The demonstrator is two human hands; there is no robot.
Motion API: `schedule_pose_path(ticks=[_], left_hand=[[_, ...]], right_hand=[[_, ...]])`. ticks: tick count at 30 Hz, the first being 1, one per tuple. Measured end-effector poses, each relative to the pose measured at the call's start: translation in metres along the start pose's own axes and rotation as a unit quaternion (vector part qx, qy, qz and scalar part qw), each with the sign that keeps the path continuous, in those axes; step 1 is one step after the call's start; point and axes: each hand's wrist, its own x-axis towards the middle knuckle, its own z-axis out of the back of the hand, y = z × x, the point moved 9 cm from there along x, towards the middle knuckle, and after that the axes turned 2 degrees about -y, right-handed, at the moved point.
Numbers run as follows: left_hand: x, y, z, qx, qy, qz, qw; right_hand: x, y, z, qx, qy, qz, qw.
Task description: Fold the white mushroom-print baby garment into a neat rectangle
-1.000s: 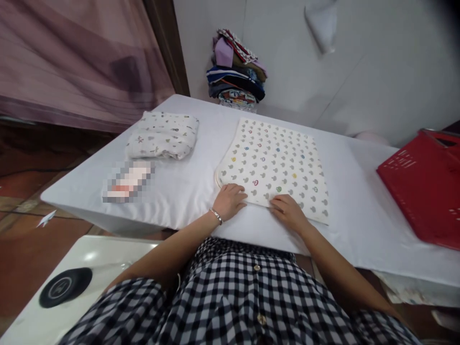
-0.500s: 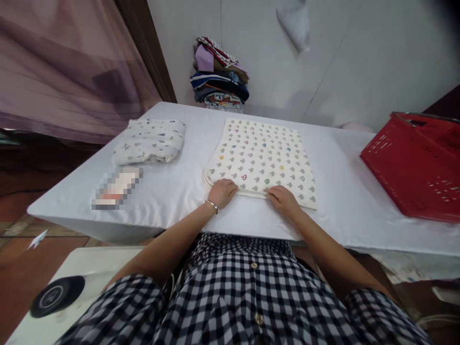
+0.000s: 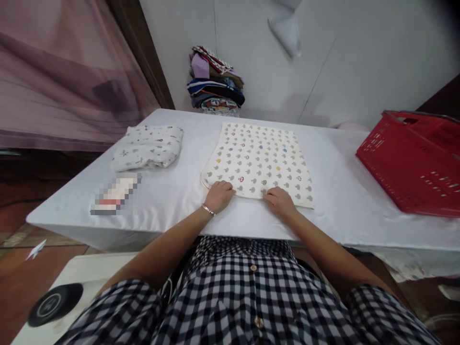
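A cream cloth (image 3: 257, 155) with rows of grey and coloured mushroom shapes lies flat and folded in layers on the white-covered table (image 3: 341, 191). My left hand (image 3: 219, 195), with a bracelet at the wrist, pinches its near edge close to the rounded left corner. Further right along the same edge, my right hand (image 3: 278, 199) has thumb and fingers closed on the cloth. Both forearms reach in from below. To the left rests a folded white cloth (image 3: 149, 146) with small dark prints.
A red plastic basket (image 3: 413, 165) stands at the table's right end. A blurred-out flat object (image 3: 117, 194) lies front left. Behind the table is a stack of folded clothes (image 3: 215, 84) against the wall. At lower left, a white surface bears a black round object (image 3: 55, 304).
The view has shifted slightly. Both hands stay at the cloth's near edge, whose layers now look more closely lined up between the hands.
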Motion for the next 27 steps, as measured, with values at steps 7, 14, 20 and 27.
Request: schedule_pose_path(ticks=[7,14,20,27], left_hand=[[0.016,0.009,0.014,0.029,-0.044,0.016,0.998],[0.01,0.004,-0.003,0.019,-0.002,-0.039,0.999],[0.002,0.003,-0.003,0.01,0.021,-0.017,1.0],[-0.004,0.001,0.0,-0.025,0.043,-0.009,0.999]], right_hand=[[0.012,-0.015,0.019,0.008,-0.07,-0.028,0.997],[0.007,-0.005,0.0,-0.015,-0.001,0.014,1.0],[-0.004,-0.001,-0.01,0.011,0.044,0.015,0.999],[-0.002,0.0,-0.007,0.019,0.071,0.019,0.997]])
